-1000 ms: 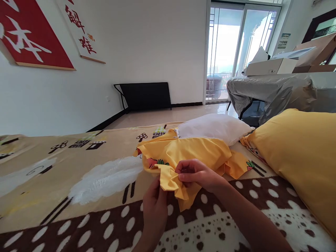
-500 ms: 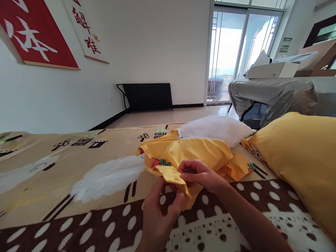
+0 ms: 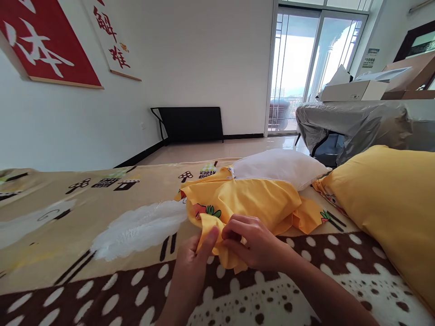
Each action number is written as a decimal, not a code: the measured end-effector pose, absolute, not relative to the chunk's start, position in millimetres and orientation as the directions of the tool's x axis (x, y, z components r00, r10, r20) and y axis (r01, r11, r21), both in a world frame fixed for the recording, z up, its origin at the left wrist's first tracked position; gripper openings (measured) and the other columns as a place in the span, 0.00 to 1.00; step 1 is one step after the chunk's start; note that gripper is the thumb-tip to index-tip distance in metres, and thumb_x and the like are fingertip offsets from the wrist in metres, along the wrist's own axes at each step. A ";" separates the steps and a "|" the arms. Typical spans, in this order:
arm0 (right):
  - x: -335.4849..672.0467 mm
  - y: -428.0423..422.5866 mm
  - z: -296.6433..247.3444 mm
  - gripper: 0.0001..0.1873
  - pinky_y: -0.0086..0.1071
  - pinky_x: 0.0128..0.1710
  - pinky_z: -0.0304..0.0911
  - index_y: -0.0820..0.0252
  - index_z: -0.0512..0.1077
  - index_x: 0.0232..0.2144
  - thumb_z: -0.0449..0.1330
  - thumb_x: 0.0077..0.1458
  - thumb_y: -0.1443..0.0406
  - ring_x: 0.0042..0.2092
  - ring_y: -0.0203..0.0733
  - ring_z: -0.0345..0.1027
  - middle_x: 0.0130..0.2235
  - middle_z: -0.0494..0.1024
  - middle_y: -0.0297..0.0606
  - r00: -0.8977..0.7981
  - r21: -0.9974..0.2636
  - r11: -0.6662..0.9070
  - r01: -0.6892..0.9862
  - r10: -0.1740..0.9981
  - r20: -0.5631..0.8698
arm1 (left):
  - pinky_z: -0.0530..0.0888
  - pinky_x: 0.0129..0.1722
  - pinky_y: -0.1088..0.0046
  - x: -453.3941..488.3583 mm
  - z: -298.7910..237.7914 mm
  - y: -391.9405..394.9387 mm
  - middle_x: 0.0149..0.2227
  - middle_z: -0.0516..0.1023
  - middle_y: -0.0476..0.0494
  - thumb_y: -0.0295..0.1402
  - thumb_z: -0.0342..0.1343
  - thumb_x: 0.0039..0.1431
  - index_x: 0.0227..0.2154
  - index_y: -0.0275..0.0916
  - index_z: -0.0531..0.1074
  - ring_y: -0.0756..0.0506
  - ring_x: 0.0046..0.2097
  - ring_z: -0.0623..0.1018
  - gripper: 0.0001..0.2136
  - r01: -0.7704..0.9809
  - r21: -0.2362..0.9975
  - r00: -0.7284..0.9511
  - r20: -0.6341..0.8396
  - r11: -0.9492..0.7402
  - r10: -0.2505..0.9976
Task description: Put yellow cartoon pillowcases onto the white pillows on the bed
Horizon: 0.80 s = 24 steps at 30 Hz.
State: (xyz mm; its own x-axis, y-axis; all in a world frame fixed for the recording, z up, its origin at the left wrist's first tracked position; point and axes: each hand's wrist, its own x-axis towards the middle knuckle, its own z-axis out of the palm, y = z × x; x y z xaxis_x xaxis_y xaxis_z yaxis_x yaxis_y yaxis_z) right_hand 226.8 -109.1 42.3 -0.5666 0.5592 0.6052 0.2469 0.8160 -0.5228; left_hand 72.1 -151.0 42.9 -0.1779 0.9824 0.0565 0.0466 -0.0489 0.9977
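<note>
A yellow pillowcase (image 3: 258, 199) with carrot prints lies rumpled on the patterned blanket (image 3: 146, 176). From its far side a white pillow (image 3: 280, 165) sticks out; how much of it is inside the case I cannot tell. My left hand (image 3: 193, 260) pinches the near edge of the pillowcase, thumb on top and the other fingers mostly hidden beneath. Right beside it, my right hand (image 3: 253, 240) grips the same edge between thumb and curled fingers. The cloth is bunched between both hands.
A plump yellow pillow (image 3: 390, 203) rests at the right. Beyond the blanket, a plastic-covered table (image 3: 353, 117) bears boxes (image 3: 351, 90), with a chair (image 3: 328, 147) under it. A black folded panel (image 3: 192, 123) leans on the back wall, left of a glass door (image 3: 295, 68).
My left hand has shifted slightly left and up, its thumb now closed over the cloth edge. The right hand has turned and curled further over the fabric. The pillows have stayed put.
</note>
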 end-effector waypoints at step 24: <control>285.7 -41.3 35.9 0.15 0.38 0.48 0.59 0.60 0.69 0.46 0.55 0.57 0.63 0.48 0.44 0.66 0.46 0.75 0.43 -0.048 -0.566 0.584 0.582 0.720 0.693 | 0.75 0.31 0.72 68.2 50.4 -142.2 0.32 0.81 0.38 0.36 0.69 0.39 0.36 0.31 0.76 0.41 0.33 0.80 0.20 -0.275 0.942 0.049 -0.187 0.193 0.981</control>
